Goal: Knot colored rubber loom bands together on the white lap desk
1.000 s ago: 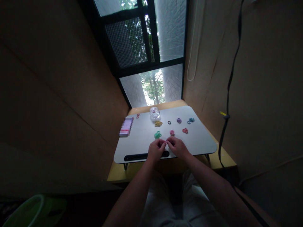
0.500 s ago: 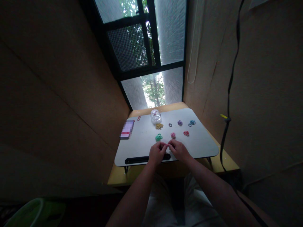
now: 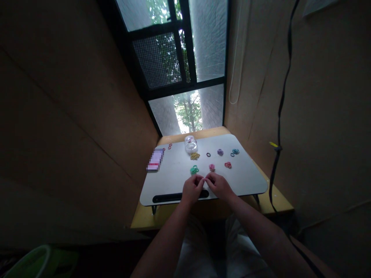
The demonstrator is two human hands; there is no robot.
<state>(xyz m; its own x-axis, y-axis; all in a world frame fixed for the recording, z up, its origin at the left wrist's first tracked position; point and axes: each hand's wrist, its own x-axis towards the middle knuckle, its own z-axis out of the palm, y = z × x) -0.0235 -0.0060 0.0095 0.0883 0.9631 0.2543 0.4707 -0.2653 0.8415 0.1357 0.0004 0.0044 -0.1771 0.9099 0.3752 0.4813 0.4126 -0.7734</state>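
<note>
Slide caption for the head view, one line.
Left hand and right hand held close together over a white table, near green loops and pink loops, a clear jar beyond.

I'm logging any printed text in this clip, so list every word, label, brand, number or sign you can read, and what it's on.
No text can be read anywhere in view.
Phone: pixelated, so anything on its screen is unreadable.
Jar: no lettering can be made out.
Bands: too small to show any marks.
</note>
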